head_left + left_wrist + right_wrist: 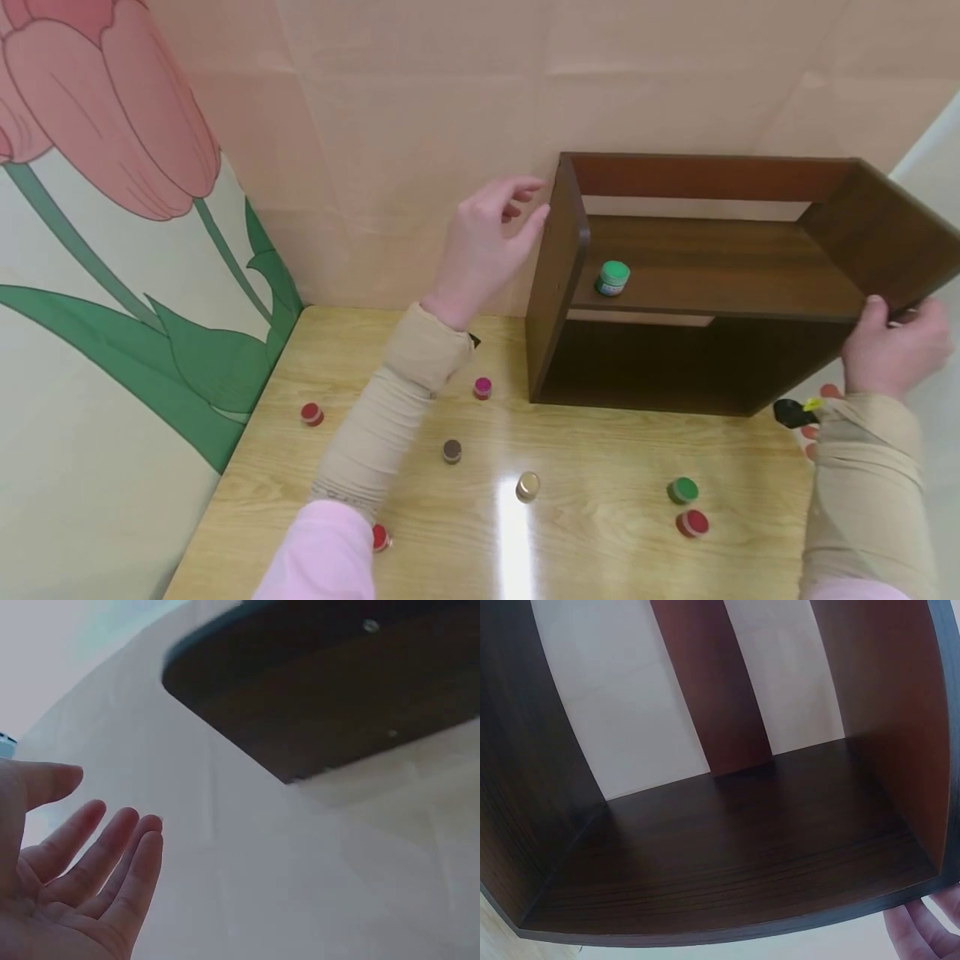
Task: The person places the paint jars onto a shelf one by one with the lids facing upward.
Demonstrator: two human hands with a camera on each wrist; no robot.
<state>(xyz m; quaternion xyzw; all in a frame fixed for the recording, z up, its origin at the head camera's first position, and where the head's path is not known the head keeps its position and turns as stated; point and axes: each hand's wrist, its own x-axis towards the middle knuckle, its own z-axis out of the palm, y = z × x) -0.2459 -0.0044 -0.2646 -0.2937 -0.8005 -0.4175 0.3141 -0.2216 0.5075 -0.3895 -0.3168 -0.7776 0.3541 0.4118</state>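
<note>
A dark brown wooden shelf unit (712, 258) with two tiers stands at the back right of the table. My right hand (896, 346) grips the front edge of its right side panel (885, 237); the right wrist view catches only some fingers (922, 934) at that edge. Beside the left side panel (555, 275), my left hand (491, 237) is raised with its fingers loosely bent and nothing in them. In the left wrist view a gap shows between that hand (90, 885) and the dark panel (315, 697). A small green-lidded jar (613, 277) sits on the upper tier, toward the left.
Small lidded jars are scattered over the wooden table (600, 550): red (312, 414), magenta (483, 388), dark brown (452, 452), gold (528, 486), green (682, 490) and more red. A black object (791, 413) lies by the right forearm. A pinkish cloth (412, 108) hangs behind.
</note>
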